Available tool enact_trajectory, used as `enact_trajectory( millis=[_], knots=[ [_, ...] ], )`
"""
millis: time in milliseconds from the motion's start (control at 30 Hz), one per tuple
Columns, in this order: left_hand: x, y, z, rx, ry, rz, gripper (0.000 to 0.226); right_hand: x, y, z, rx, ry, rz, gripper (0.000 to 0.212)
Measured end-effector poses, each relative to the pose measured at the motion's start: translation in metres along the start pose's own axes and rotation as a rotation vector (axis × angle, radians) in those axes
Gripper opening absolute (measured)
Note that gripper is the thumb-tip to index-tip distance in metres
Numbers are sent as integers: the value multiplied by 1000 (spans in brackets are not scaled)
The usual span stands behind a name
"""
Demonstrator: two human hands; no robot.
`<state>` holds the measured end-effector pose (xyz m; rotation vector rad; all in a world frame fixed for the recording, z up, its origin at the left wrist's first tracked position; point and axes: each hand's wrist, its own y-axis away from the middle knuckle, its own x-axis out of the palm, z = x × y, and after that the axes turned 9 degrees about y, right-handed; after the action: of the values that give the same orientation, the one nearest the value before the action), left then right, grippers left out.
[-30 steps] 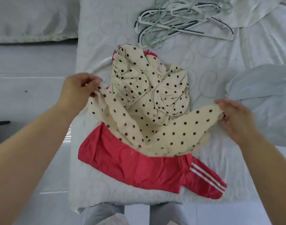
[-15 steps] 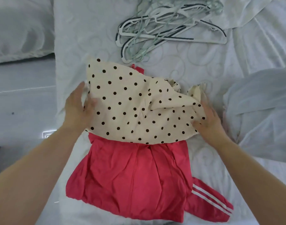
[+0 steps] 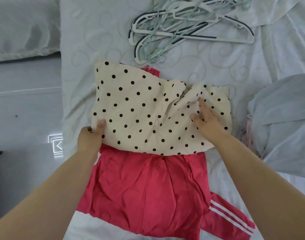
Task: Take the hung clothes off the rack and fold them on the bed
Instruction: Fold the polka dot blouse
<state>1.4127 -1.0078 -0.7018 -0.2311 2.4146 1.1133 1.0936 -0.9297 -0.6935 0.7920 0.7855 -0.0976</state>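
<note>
A cream garment with black polka dots (image 3: 148, 108) lies folded on the white bed (image 3: 89, 40), on top of a red garment with white stripes (image 3: 148, 191). My left hand (image 3: 91, 137) grips the polka-dot garment's near left corner, thumb on top and fingers under the cloth. Flat on the garment's right half lies my right hand (image 3: 207, 122), its fingers straight and pressing the cloth down.
A pile of several white and dark hangers (image 3: 182, 26) lies on the bed beyond the garments. A light blue-grey garment (image 3: 283, 122) is heaped at the right. A pillow (image 3: 22, 26) sits at the far left, and grey floor (image 3: 23, 118) runs beside the bed's left edge.
The polka-dot garment's near part was folded over away from me, forming a flat rectangle. My right hand let go of the cloth and moved onto its top; my left hand shifted to the near left corner.
</note>
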Motion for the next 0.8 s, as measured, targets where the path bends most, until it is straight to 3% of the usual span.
enact_trajectory(
  millis=[133,200,367,433,500,633,733,800],
  knots=[
    [-13,7,0,-68,83,49,45,11,54,-35,173,81,-283,59],
    [-16,17,-3,-79,221,73,32,18,85,-45,337,-46,-367,49],
    [-24,36,0,-19,430,25,18,29,82,-43,658,-710,-165,33],
    [-30,43,0,-62,565,16,41,22,68,-36,718,-981,-159,13],
    [-38,52,-2,-81,715,62,44,8,65,-24,699,-1102,-97,13],
    [-57,74,-6,-54,881,90,27,-29,107,-18,521,-1359,-60,22],
    [-67,93,7,-79,786,135,34,-50,155,-36,319,-1462,-97,43],
    [-66,106,27,-178,747,191,34,-42,179,-56,323,-1423,-64,51]
  ],
)
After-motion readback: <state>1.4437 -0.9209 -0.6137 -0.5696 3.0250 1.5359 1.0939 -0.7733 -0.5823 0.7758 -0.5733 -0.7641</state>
